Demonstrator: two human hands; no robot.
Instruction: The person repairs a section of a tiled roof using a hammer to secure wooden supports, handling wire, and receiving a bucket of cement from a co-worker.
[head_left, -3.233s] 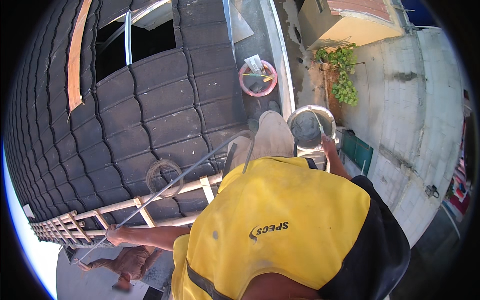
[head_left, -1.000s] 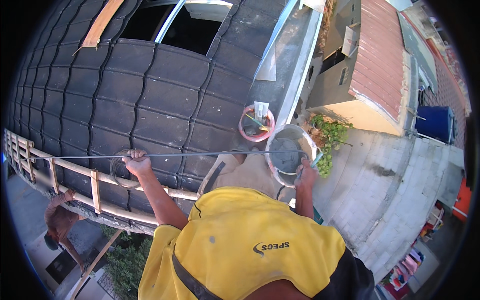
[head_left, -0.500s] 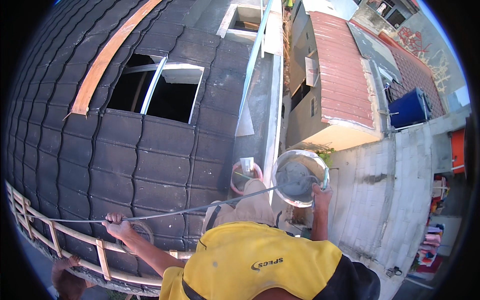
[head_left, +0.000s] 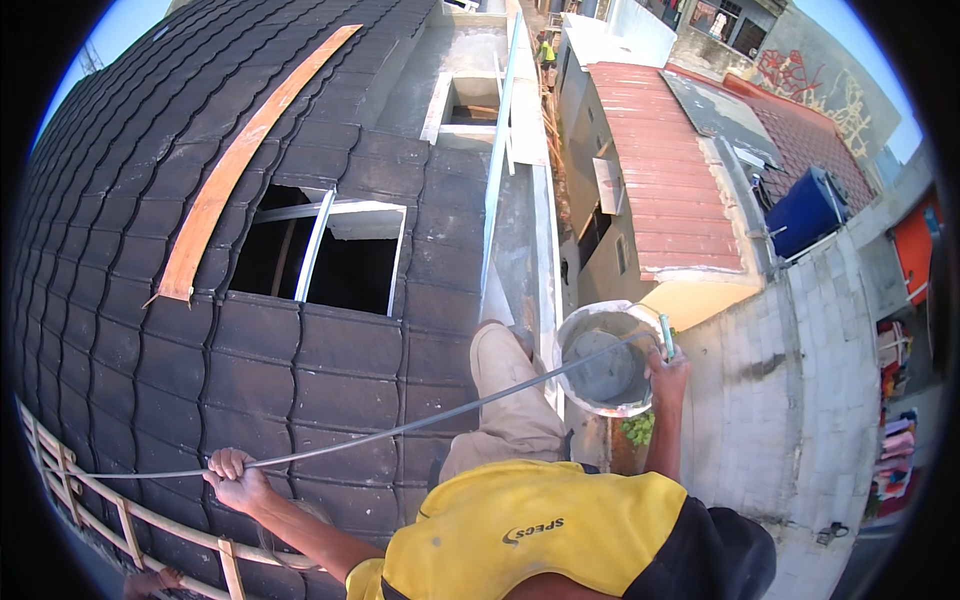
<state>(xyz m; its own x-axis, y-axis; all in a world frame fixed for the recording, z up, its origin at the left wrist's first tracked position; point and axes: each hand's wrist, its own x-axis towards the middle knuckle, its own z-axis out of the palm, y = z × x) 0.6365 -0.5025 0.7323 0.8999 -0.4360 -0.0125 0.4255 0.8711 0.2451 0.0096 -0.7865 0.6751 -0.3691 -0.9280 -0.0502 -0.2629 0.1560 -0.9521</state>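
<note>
A whitish bucket (head_left: 652,402) with a grey, cement-smeared inside hangs out beyond the roof edge. My right hand (head_left: 669,375) is closed at its right side, on the handle with a pale green grip (head_left: 667,335). In my left hand (head_left: 238,482), closed in a fist over the dark roof tiles, is a long thin grey line (head_left: 420,422); whether rope or rod I cannot tell. It stretches from the wooden railing at the left across my legs to the bucket's right side. How it meets the bucket is unclear.
A roof opening (head_left: 345,265) gapes ahead, with a wooden plank (head_left: 255,150) left of it. The wooden railing (head_left: 130,530) edges the lower left, where another person's hand (head_left: 155,582) shows. Right of the roof drops a narrow gap before a red metal roof (head_left: 665,170).
The view has tilted up and shifted. More of the bucket's inside shows, and a pink-rimmed bucket by my leg is out of sight. The other person's hand sits lower. Both my hands keep their grip.
</note>
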